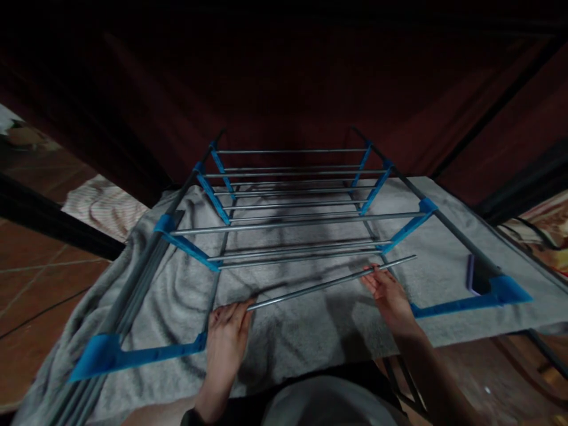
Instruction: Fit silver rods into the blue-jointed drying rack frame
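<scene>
A thin metal rod [310, 289] runs slantwise between my two hands, its right end higher than its left. My left hand [227, 334] is closed around the rod's left end. My right hand [387, 293] grips it near the right end, thumb and fingers pinching it, and a short length sticks out beyond. Around them lies a rack frame of grey tubes with blue plastic brackets. The near left bracket [151, 355] and near right bracket [461, 306] have no rods between them. Farther back, several metal rods [293, 224] span paired brackets.
A grey blanket [284, 349] lies under the frame. Several loose grey tubes [144, 290] lie along its left side. A dark phone-like object with a purple edge [479, 275] rests at the right, partly behind the frame. Dark red panels [284, 83] stand behind.
</scene>
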Tool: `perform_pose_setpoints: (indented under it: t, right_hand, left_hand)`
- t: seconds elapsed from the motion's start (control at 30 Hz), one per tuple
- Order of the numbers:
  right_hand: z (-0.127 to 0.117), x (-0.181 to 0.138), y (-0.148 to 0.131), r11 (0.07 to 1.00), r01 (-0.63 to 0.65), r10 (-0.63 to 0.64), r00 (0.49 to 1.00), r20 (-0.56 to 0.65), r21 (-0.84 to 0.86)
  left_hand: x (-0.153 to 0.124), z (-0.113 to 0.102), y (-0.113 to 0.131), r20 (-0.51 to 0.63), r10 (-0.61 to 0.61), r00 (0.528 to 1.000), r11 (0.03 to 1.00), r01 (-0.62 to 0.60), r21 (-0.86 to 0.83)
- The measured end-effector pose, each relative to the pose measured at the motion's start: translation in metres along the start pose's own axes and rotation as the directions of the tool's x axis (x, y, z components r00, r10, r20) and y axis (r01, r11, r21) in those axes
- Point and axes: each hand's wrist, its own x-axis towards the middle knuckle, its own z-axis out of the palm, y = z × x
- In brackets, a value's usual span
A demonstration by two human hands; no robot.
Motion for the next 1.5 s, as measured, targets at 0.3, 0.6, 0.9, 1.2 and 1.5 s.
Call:
perform_pose_setpoints:
  t: [0.3, 0.6, 0.9, 1.2, 1.5]
  right_hand:
    - [-0.012, 0.01, 0.009, 0.996, -0.072, 0.076, 0.995, -0.07, 0.059]
    - [-0.017, 0.009, 0.015, 0.994, -0.103, 0.105, 0.993, -0.055, 0.031]
    - [-0.019, 0.009, 0.026, 0.985, -0.172, 0.174, 0.982, -0.07, 0.033]
    - [-0.019, 0.004, 0.041, 0.977, -0.21, 0.211, 0.976, -0.051, 0.024]
    - [-0.006, -0.009, 0.049, 0.945, -0.324, 0.327, 0.941, -0.081, 0.052]
  left_hand:
    - [0.013, -0.008, -0.005, -0.132, -0.509, 0.851, 0.781, 0.392, -0.487]
    - [0.02, -0.004, 0.018, 0.15, -0.789, 0.596, 0.07, 0.33, -0.942]
    - [0.028, 0.0, 0.031, 0.245, -0.765, 0.596, -0.083, 0.285, -0.955]
    - [0.033, 0.009, 0.051, 0.311, -0.708, 0.635, -0.137, 0.308, -0.941]
    - [0.036, 0.021, 0.078, 0.38, -0.635, 0.673, -0.177, 0.352, -0.919]
